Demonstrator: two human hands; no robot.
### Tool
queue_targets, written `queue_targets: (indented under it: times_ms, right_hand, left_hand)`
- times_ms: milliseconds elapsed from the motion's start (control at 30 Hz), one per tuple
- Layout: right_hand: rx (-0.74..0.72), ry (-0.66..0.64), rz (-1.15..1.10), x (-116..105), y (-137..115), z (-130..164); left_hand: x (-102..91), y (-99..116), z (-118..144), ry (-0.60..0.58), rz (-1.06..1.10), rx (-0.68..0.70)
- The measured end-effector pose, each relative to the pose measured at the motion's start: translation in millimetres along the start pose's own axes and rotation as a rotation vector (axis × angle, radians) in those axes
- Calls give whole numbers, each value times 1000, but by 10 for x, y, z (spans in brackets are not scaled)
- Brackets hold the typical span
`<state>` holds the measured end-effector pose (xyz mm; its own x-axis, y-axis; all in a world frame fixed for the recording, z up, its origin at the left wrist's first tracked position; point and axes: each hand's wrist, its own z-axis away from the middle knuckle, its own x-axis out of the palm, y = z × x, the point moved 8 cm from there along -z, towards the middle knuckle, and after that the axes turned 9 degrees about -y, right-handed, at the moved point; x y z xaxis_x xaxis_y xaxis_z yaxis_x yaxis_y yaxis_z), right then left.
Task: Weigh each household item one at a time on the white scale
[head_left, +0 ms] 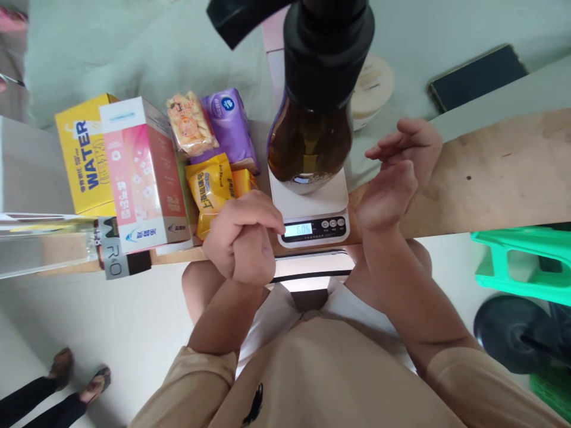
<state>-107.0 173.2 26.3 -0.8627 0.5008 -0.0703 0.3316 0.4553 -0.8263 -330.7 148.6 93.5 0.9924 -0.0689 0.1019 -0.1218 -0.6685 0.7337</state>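
A tall pump bottle [311, 139] of dark amber liquid, topped by a black pump head, stands on a white kitchen scale [306, 205]. The lit display of the scale seems to read 606. Just left of the display is my left hand [243, 238], fingers bent loosely toward it, fingertips at its edge, holding nothing that I can see. My right hand [397, 172] is raised to the right of the bottle, apart from it, with fingers spread and nothing in them. Beside my left hand lies a yellow soap packet [210, 191].
At left stand a pink-and-white box [143, 178], a yellow box [84, 154], a wrapped snack [190, 125] and a purple tissue pack [229, 128]. Behind the bottle sits a round lidded tub [375, 89]. A phone [479, 77] lies far right; a green stool [526, 261] stands below.
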Motion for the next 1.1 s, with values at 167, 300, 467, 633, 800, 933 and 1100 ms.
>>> queue_targets:
  times_ms: [167, 300, 467, 633, 800, 933, 1100]
  right_hand:
    - [23, 22, 35, -65, -2, 14]
    - [-21, 34, -49, -129, -151, -60]
    - [-100, -71, -203, -36, -643, -378]
    - [-83, -292, -22, 194, -1157, -638]
    - [-53, -514, 309, 412, -1399, -667]
    - [-16, -513, 498, 421, -1487, -700]
    - [1, -561, 576, 372, -1573, -775]
  left_hand:
    - [66, 59, -19, -112, 24, -25]
    - [41, 96, -29, -203, 47, -73]
    - [-22, 121, -8, -246, 103, -153]
    - [-82, 141, -15, -190, 195, -159]
    - [-140, 147, -54, -101, 283, -150]
    - [-185, 185, -80, -45, 307, -171]
    - [-262, 237, -109, -32, 324, -185]
